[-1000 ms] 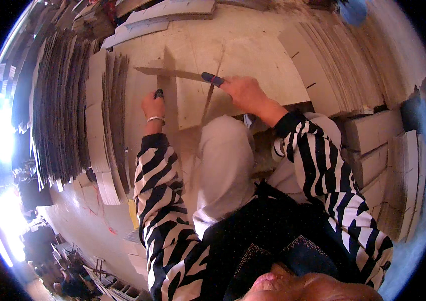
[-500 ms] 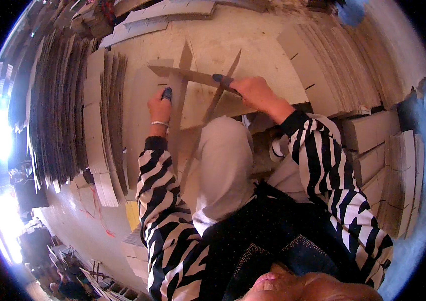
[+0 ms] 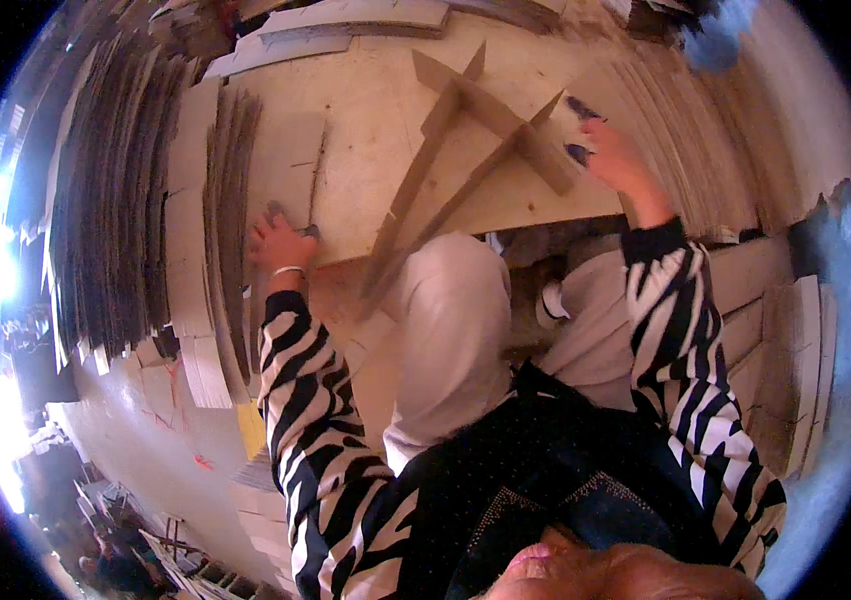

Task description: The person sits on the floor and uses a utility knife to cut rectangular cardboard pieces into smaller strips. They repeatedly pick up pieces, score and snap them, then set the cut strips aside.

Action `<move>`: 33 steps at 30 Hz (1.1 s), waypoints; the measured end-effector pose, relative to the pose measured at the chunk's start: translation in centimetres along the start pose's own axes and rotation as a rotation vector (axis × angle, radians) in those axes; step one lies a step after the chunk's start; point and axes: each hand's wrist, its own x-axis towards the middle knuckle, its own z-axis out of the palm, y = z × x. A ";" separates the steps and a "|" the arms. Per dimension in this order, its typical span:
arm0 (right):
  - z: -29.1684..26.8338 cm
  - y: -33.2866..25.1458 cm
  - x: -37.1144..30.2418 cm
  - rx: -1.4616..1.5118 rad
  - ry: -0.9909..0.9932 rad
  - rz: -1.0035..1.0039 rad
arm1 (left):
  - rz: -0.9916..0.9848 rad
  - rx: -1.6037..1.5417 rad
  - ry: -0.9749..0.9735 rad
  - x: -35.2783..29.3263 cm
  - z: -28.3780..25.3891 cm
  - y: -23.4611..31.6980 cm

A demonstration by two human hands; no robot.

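My left hand (image 3: 282, 245) lies with its fingers spread on a flat slotted cardboard sheet (image 3: 288, 150), left of the board. My right hand (image 3: 617, 160) is at the near-left edge of the right-hand stack of cardboard strips (image 3: 680, 140); its thumb and forefinger are apart, dark covers on their tips, with nothing seen between them. Between the hands, an interlocked cardboard divider (image 3: 490, 118) rests on the pale wooden board (image 3: 365, 100). Two long strips of it are crossed by a short one, and their near ends reach past the board's edge beside my knee. Neither hand touches it.
Tall rows of upright cardboard sheets (image 3: 110, 210) stand at the left. More flat cardboard (image 3: 355, 15) lies along the board's far edge. Cardboard stacks (image 3: 795, 370) sit low at the right, beside blue plastic sheeting (image 3: 850, 300). My knee (image 3: 455, 290) is under the board's near edge.
Both hands have let go of the divider, which now lies farther right and turned. My left hand has moved left and nearer onto the sheet; my right hand has moved right to the stack.
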 end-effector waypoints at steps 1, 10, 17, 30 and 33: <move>-1.9 -1.3 -1.2 0.016 -0.026 0.129 | -0.027 -0.045 -0.020 0.9 0.7 -2.1; -2.4 12.9 -9.6 -0.617 0.238 0.212 | 0.357 -0.170 0.369 -0.8 1.5 -0.3; -5.0 2.8 -4.7 -0.022 0.411 0.077 | 0.150 -1.571 0.090 -12.6 -0.3 5.3; 3.5 -11.5 -1.1 0.192 -0.066 -0.300 | 0.331 -0.373 0.271 -1.6 -3.8 11.7; 1.7 -10.2 -1.5 0.084 -0.021 -0.315 | 0.365 -0.339 0.249 -0.3 -4.1 13.0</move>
